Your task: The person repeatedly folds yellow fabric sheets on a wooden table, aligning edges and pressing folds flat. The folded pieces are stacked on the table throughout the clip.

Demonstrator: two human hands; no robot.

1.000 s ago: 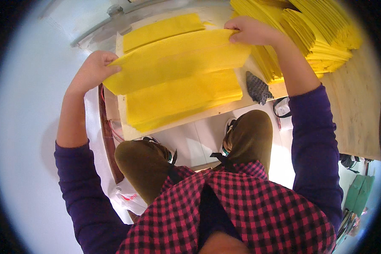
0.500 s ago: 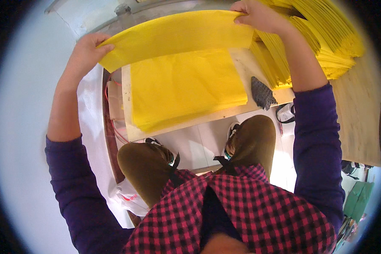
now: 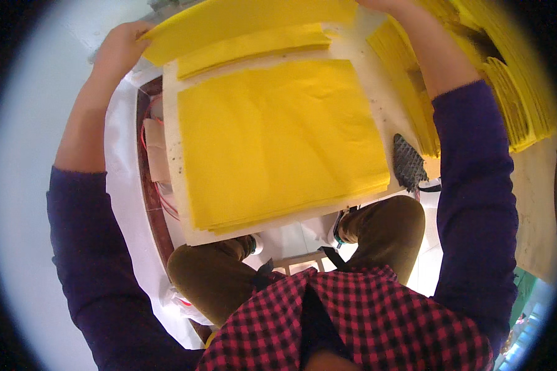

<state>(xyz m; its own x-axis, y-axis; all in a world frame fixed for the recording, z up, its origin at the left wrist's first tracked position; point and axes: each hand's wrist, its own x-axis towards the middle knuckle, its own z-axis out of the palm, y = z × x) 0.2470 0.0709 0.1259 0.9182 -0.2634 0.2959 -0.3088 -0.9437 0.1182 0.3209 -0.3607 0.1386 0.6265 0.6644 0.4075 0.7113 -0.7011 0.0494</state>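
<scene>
A folded yellow fabric sheet [image 3: 247, 23] is stretched across the far end of the board, its top partly cut off by the picture's upper edge. My left hand [image 3: 122, 46] is closed on its left end, thumb against fingers. At the right end my right hand [image 3: 382, 4] grips it, most of that hand lying beyond the upper edge. Just below the held sheet shows a folded yellow strip [image 3: 254, 49] on the board. Nearer to me lies a flat pile of yellow fabric sheets [image 3: 281, 142], slightly creased on top.
A pale wooden board [image 3: 178, 185] carries the pile. Dark grey meshed scrap [image 3: 408, 162] sits at its right edge. Tall stacks of folded yellow fabric [image 3: 517, 102] stand to the right, beside my right forearm. Red cords [image 3: 166, 203] hang at the board's left. My knees are under the near edge.
Both hands have moved farther away with the held yellow sheet. The folded strip beneath it now shows, and more of the pile is uncovered. The view has shifted.
</scene>
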